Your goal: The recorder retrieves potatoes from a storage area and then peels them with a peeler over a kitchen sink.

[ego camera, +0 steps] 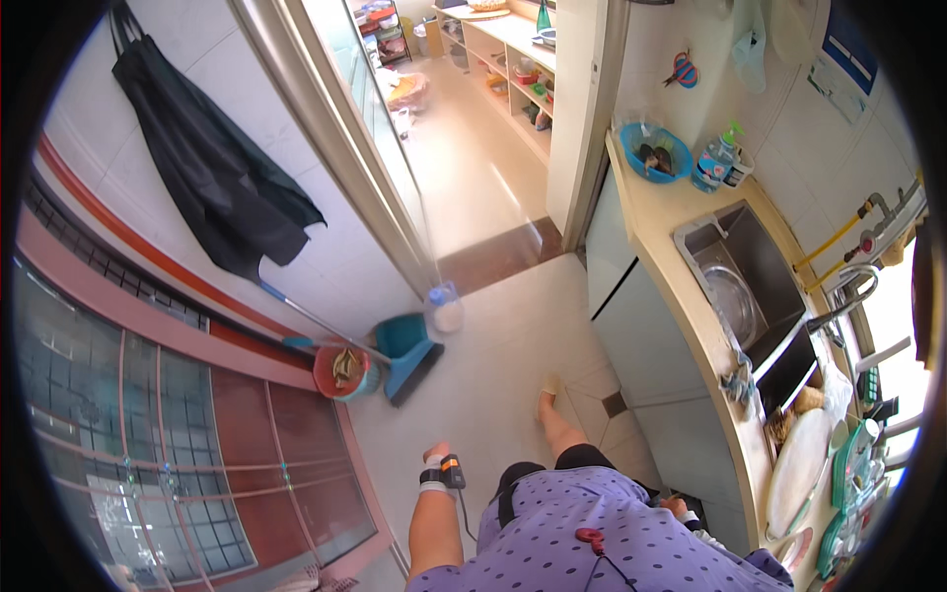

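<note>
My left hand (436, 451) hangs low over the pale floor, small and foreshortened; I see nothing held in it, though its fingers are hard to make out. A black-and-orange device (450, 471) with a cable is strapped to that wrist over a white band. On the other side, my right hand (673, 507) is beside my hip, near a dark gap in the lower cabinet (706, 503). Its fingers look bent, and whether they grip anything is unclear. A purple dotted garment (547, 525) covers my body, with a red pendant (590, 538) on a cord.
A counter (666, 229) with a metal sink (769, 259) runs along the right. Left are a glazed cabinet (244, 473), waste bin (348, 374), blue broom (410, 370), dustpan (402, 334) and plastic jug (445, 311). Ahead, a doorway opens past a brown threshold (503, 255).
</note>
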Available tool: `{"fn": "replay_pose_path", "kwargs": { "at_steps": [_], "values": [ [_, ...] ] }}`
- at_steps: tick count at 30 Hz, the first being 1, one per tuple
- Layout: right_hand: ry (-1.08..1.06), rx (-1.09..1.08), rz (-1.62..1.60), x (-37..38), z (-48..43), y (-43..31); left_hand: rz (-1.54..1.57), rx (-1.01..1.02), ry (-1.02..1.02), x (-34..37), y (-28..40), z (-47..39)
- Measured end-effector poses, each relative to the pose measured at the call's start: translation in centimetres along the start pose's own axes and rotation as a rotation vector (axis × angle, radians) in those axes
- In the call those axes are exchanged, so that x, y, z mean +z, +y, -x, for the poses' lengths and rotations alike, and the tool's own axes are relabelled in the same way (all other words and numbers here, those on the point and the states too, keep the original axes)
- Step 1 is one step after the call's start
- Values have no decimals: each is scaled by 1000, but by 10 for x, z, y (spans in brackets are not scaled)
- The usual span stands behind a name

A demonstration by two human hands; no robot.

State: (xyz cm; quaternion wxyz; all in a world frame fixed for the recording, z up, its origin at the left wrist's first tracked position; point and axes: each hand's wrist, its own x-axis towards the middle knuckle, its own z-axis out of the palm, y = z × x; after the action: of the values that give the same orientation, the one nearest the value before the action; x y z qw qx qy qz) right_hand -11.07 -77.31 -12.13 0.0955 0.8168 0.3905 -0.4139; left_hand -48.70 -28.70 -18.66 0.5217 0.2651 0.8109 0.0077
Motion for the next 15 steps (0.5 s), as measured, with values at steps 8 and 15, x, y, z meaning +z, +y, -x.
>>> {"fn": "replay_pose_path", "kwargs": {
  "at_steps": [8,15],
  "values": [
    [-53,-81,209,-159,-215,-58,528,-131,-334,-48,62,-13],
    [278,-178,-350,-372,-437,-199,523,-130,-171,-58,141,-23]
  ]
}}
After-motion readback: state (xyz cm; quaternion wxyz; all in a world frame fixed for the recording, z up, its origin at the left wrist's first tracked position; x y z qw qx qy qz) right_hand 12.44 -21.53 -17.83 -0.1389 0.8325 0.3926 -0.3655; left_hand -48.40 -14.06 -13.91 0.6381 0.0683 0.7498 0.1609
